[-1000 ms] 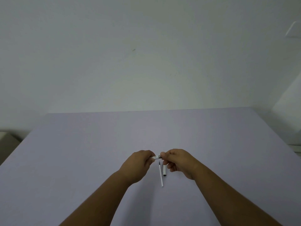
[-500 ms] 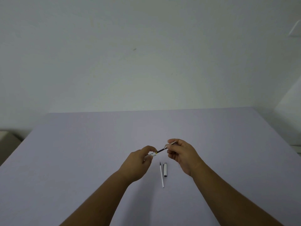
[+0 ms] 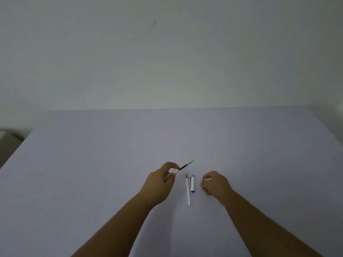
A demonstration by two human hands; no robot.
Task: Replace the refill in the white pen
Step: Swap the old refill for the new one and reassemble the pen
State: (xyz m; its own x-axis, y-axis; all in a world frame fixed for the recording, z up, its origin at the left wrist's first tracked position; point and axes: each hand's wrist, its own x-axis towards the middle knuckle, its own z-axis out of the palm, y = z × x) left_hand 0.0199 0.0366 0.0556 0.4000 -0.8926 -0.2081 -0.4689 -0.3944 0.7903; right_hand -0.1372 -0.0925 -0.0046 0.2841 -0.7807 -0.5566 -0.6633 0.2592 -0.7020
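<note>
L hand [image 3: 159, 180] pinching white pen barrel [image 3: 174, 171], old refill [image 3: 186, 165] protruding toward 1 o'clock. R hand [image 3: 213, 183] curled on small part, unclear. Spare refill [image 3: 188, 191], cap [image 3: 192, 183] between. Risk: loose part dropped, rolls off.

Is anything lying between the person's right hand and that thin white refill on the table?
Yes. The pen cap lies on the table just right of the new refill, between it and the right hand, which is closed around a small pen part.
</note>
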